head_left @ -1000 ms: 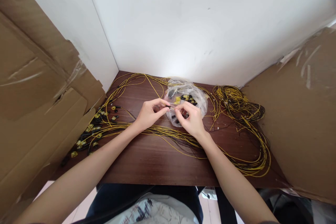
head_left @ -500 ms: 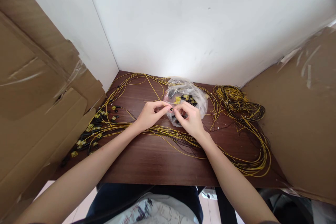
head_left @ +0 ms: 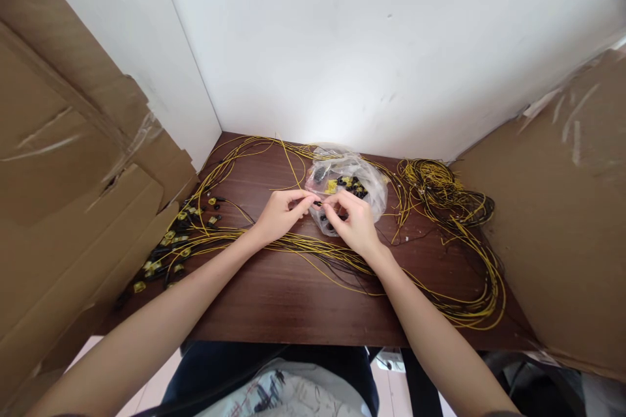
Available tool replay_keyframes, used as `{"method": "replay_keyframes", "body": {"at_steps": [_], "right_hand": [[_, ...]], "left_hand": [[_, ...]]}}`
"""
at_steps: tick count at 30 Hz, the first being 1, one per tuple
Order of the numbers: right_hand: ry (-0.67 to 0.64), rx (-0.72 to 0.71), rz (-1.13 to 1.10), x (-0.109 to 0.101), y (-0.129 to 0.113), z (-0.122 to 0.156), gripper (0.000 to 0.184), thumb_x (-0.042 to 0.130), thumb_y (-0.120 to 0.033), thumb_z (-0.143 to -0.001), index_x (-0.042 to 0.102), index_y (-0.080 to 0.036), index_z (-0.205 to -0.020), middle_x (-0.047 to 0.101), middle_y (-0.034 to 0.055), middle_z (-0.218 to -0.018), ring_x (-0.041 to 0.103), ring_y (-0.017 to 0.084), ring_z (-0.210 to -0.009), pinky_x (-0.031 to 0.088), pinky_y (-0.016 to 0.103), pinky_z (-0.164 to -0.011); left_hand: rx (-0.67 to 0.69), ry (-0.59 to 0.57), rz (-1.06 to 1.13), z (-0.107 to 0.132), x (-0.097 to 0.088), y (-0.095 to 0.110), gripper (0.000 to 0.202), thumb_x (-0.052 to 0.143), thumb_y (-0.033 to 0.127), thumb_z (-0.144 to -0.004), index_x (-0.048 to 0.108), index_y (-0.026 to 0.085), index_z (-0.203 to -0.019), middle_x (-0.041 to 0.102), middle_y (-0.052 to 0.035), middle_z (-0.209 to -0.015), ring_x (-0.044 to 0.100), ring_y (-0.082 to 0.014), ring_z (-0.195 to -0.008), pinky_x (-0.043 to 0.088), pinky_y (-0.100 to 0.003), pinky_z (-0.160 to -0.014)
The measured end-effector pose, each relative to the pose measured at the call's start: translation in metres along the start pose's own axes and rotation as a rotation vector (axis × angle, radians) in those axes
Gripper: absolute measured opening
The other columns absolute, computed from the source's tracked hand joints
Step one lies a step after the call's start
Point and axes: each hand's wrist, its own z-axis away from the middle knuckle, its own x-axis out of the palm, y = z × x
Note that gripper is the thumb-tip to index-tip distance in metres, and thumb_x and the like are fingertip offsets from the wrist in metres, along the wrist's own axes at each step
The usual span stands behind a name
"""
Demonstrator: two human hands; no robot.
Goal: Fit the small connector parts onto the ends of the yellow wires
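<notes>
Pinching a small black part (head_left: 317, 203) between them, your left hand (head_left: 278, 215) and right hand (head_left: 356, 227) meet fingertip to fingertip, fingers narrowed tight on it. It hangs just above the table (head_left: 274, 303), in front of the clear plastic bag (head_left: 372, 186), yellow wires (head_left: 303, 246) beneath your wrists.

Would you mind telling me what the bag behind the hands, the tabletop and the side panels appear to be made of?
The bag looks like thin clear plastic film: see-through, crinkled, glossy. The tabletop seems dark wood or wood-look laminate, with visible grain. The side panels look like brown cardboard: matte, creased, taped.
</notes>
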Motion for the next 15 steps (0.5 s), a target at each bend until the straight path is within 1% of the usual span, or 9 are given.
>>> {"method": "replay_keyframes", "body": {"at_steps": [8, 15], "right_hand": [[0.000, 0.024, -0.005, 0.0044, 0.0058, -0.0002, 0.013, 0.050, -0.024, -0.086, 0.060, -0.019, -0.079, 0.061, 0.0027, -0.073, 0.055, 0.014, -0.067, 0.042, 0.025, -0.060], [-0.003, 0.024, -0.020, 0.0070, 0.0078, -0.0002, 0.012, 0.051, -0.021, -0.085, 0.061, -0.018, -0.079, 0.062, 0.0022, -0.072, 0.055, 0.014, -0.064, 0.041, 0.025, -0.058]], "left_hand": [[-0.001, 0.004, -0.003, -0.0012, 0.0003, -0.0032, 0.027, 0.052, 0.032, -0.083, 0.070, 0.013, -0.089, 0.070, -0.0037, -0.071, 0.056, -0.0102, -0.056, 0.046, -0.020, -0.056], [-0.028, -0.036, -0.012, -0.0024, -0.0016, -0.0057, 0.028, 0.052, 0.033, -0.083, 0.070, 0.013, -0.090, 0.070, -0.0044, -0.072, 0.057, -0.0108, -0.056, 0.046, -0.021, -0.057]]}}
